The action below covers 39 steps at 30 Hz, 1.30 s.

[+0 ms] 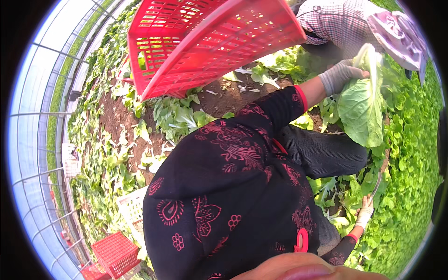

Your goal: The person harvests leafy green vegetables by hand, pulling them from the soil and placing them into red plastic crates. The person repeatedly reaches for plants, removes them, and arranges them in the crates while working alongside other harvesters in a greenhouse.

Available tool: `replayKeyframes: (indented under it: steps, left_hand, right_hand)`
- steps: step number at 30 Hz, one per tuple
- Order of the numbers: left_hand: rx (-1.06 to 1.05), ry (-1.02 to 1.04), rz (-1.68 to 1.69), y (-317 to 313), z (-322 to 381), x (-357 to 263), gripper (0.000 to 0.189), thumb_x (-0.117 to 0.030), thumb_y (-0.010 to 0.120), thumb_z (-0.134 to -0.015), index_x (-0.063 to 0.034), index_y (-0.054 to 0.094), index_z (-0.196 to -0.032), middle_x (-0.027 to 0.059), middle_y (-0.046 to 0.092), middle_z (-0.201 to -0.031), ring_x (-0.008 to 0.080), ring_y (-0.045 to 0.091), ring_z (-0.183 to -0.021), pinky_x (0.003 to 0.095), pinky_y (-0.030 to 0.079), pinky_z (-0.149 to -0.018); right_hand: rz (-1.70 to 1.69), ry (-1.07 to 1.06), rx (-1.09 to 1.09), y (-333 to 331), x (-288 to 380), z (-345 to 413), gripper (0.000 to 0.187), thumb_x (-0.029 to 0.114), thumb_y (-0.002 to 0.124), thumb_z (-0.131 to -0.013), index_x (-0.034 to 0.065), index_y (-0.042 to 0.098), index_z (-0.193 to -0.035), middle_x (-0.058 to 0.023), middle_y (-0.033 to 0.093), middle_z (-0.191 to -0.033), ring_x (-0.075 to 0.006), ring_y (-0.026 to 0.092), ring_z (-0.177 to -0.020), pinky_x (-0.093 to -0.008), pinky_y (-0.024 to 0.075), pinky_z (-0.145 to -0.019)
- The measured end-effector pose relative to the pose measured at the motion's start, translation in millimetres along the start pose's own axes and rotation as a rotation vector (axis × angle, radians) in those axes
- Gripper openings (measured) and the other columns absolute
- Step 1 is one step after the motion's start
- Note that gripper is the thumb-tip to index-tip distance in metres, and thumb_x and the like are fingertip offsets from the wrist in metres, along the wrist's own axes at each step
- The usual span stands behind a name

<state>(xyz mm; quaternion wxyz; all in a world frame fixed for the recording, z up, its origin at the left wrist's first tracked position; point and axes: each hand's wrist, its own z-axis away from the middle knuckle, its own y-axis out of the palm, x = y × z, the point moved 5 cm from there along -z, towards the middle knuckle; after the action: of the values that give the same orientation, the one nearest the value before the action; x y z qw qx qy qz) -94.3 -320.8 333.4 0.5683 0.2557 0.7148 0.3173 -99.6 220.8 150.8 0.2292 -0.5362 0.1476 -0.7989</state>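
My left hand [341, 77], in a grey glove with bare fingertips, grips a leafy green head [364, 108] by its pale stem end. Its broad leaves hang down beside my knee [336, 152]. Lower in the view, my right hand [365, 211], also partly gloved, is closed around the handle of a narrow-bladed cutting tool [377, 183]. The blade points towards the standing greens [409, 168]; whether it is a knife or a sickle is unclear. Loose leaves [329, 196] lie on the soil between my legs and the uncut plants.
A red plastic crate [217, 52] stands tilted at my left. Beyond it crouches a co-worker [339, 24] in checked clothing and a pale bonnet. Behind me are cut leaves [115, 164], a white crate [133, 203], red crates [115, 252] and the greenhouse frame [42, 113].
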Motion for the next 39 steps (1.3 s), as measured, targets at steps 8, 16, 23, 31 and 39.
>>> replayKeyframes:
  steps: [8, 16, 23, 31, 39]
  left_hand:
    - [0.275, -0.025, 0.022, 110, 110, -50, 0.040, -0.003, 0.079, -0.070, -0.0002, 0.063, -0.107, 0.0098, 0.069, -0.094, 0.0183, 0.068, -0.083, 0.0338, 0.057, -0.075]
    - [-0.041, 0.574, -0.052, 20, 251, -223, 0.036, -0.015, 0.066, -0.084, -0.0012, 0.060, -0.117, 0.0102, 0.067, -0.104, 0.0205, 0.066, -0.094, 0.0343, 0.054, -0.087]
    - [-1.247, 0.866, -0.126, -271, 393, -365, 0.040, -0.015, 0.074, -0.080, -0.0017, 0.059, -0.115, 0.0111, 0.066, -0.103, 0.0250, 0.064, -0.086, 0.0402, 0.054, -0.078]
    - [-1.811, 0.887, -0.238, -475, 510, -472, 0.068, -0.023, 0.086, -0.068, -0.0009, 0.054, -0.124, 0.0165, 0.063, -0.112, 0.0305, 0.059, -0.087, 0.0467, 0.050, -0.081]
    - [-1.578, 0.536, -0.302, -562, 534, -589, 0.028, -0.023, 0.060, -0.080, -0.0028, 0.068, -0.098, 0.0177, 0.070, -0.098, 0.0348, 0.069, -0.080, 0.0510, 0.056, -0.080]
  right_hand:
    - [0.176, 0.090, 0.033, 15, -19, -6, 0.044, 0.032, 0.064, -0.091, 0.0104, 0.052, -0.128, -0.0054, 0.065, -0.096, -0.0089, 0.039, -0.038, -0.0233, 0.0359, -0.033]
    - [0.099, -0.011, 0.069, 15, 10, -22, 0.040, 0.031, 0.063, -0.092, 0.0143, 0.051, -0.126, -0.0033, 0.064, -0.087, -0.0088, 0.041, -0.039, -0.0233, 0.0354, -0.033]
    - [0.179, 0.076, 0.005, 0, -7, -11, 0.039, 0.032, 0.064, -0.092, 0.0148, 0.052, -0.125, -0.0029, 0.063, -0.085, -0.0088, 0.040, -0.039, -0.0242, 0.0341, -0.031]
    - [0.238, 0.239, -0.113, -27, -26, 21, 0.035, 0.032, 0.061, -0.093, 0.0143, 0.053, -0.122, -0.0028, 0.063, -0.082, -0.0084, 0.041, -0.040, -0.0236, 0.0357, -0.032]
    - [0.260, 0.308, -0.158, -37, -31, 43, 0.036, 0.036, 0.062, -0.092, 0.0137, 0.052, -0.119, -0.0052, 0.062, -0.083, -0.0100, 0.041, -0.039, -0.0257, 0.0364, -0.032]
